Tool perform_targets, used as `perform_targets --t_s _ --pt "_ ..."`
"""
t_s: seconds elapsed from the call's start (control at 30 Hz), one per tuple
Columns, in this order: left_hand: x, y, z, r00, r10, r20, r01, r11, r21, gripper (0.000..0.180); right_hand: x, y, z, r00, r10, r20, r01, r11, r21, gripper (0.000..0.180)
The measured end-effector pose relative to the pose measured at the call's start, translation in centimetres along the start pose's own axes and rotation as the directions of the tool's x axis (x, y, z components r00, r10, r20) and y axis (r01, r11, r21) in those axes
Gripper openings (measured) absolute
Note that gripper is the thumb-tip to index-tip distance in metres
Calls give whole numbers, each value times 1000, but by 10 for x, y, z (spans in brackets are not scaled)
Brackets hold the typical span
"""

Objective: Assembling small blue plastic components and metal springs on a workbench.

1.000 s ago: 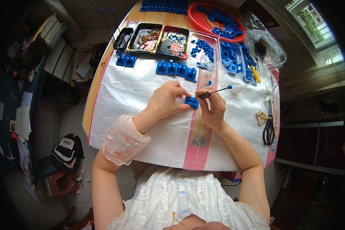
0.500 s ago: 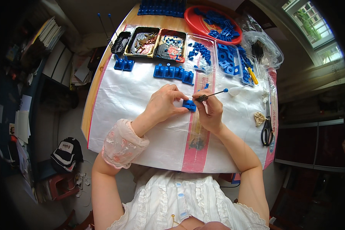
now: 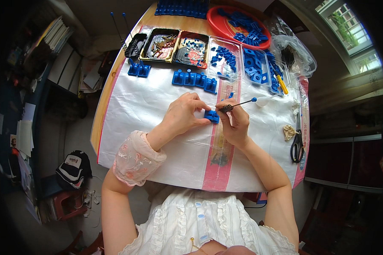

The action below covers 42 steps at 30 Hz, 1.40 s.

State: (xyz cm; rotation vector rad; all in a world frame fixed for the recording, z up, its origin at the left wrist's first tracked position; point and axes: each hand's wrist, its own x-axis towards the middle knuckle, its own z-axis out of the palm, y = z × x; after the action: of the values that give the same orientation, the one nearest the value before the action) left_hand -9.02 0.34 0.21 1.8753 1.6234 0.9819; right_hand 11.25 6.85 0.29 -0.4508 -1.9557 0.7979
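A small blue block [image 3: 211, 116] sits in the middle of the white sheet [image 3: 157, 106] on the table. The left hand [image 3: 184, 115] curls around the block and pinches it from the left side. The right hand [image 3: 234, 121] is closed on a thin tool with a blue ball tip [image 3: 239, 103]. The tool's dark end with a little spring points at the block. The two hands are very close, and the fingers hide part of the block.

Just behind the hands stands a row of blue blocks [image 3: 195, 80]. More to the left are two more blue blocks [image 3: 139, 69]. A pink stripe [image 3: 220, 148] runs down the sheet under the right hand.

At the far edge are trays in a row. A black tray [image 3: 135, 45] is on the left. Next is a tray with brown metal bits [image 3: 161, 45]. Then comes a tray with mixed small parts [image 3: 192, 52]. A clear box [image 3: 224, 59] holds small blue pieces. Another clear box [image 3: 256, 70] holds bigger blue parts. A red bowl [image 3: 242, 23] behind them is full of blue pieces too. A clear plastic bag [image 3: 294, 53] lies on the right.

Black scissors [image 3: 298, 142] lie well to the right, near the sheet's edge. A yellow-handled tool [image 3: 281, 85] lies by the boxes.
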Motion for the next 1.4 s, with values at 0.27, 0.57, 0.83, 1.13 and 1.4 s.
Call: perform_targets --t_s 0.27,0.57,0.83,1.13,1.4 --pt "0 -2 1 1000 10 -4 -10 1000 10 37 0 0 0 1000 4 2 -4 1000 2 13" --pt "0 -2 0 1000 5 -4 -5 1000 11 36 0 0 1 1000 2 -2 -2 1000 5 15" --pt "0 -2 1 1000 5 -2 -5 1000 12 36 0 -1 1 1000 -2 -5 2 1000 6 14" --pt "0 -2 1 1000 6 -1 -6 1000 4 36 -4 1 -2 998 36 53 -37 999 21 22" --pt "0 -1 -1 1000 -1 3 1 1000 -10 36 -1 0 1 1000 17 8 -17 1000 20 16"
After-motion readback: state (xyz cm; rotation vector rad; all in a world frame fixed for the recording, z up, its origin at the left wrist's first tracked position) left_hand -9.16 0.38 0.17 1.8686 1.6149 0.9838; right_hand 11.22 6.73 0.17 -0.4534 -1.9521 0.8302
